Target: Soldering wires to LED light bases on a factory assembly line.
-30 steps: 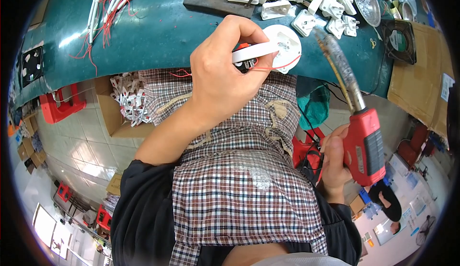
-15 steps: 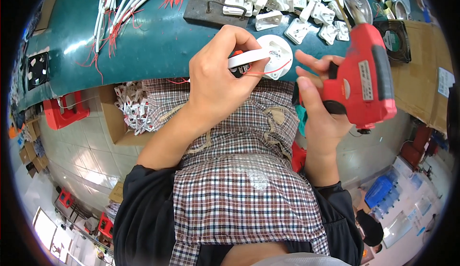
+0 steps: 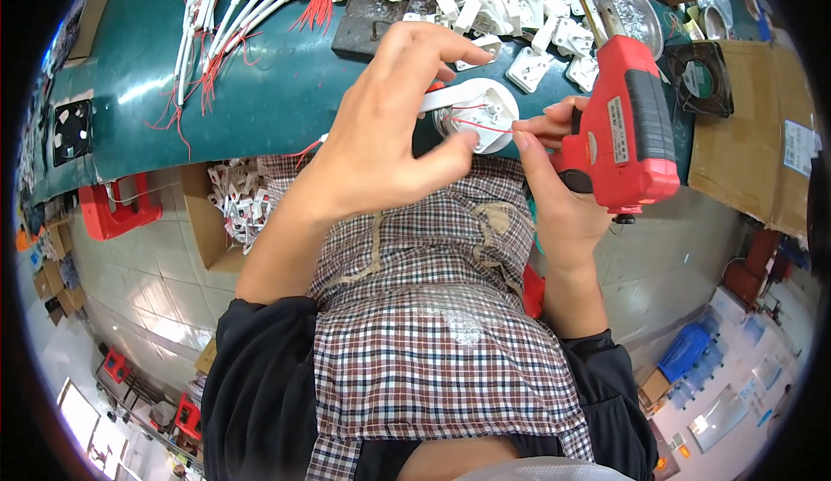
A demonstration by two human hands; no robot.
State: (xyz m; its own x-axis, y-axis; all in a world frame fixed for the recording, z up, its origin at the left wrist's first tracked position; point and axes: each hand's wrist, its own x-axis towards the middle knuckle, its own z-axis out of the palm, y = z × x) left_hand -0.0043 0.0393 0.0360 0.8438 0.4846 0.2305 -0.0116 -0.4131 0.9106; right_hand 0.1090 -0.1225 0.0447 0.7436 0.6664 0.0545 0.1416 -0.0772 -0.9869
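A round white plastic housing (image 3: 496,103) lies at the bench's near edge, with a white arm-like strip reaching left from it and a thin red wire (image 3: 479,124) across its inside. Over its left side, my left hand (image 3: 381,126) is open, fingers spread; its thumb tip is at the housing's near rim, and whether it presses there I cannot tell. My right hand (image 3: 567,195) grips a red soldering gun (image 3: 616,126), tip pointing away from me. That hand's thumb and forefinger also pinch the red wire's end beside the housing.
Several white plastic parts (image 3: 519,5) are heaped at the back, beside a dark metal block (image 3: 357,35). White cords with red wires (image 3: 201,39) lie back left. A metal bowl (image 3: 636,18), a small fan (image 3: 703,78) and a cardboard box (image 3: 753,126) stand right. Below left, another box holds finished-looking white pieces (image 3: 242,195).
My left hand has let go of the white strip and spread its fingers. My right hand has moved left with the soldering gun and now pinches the red wire.
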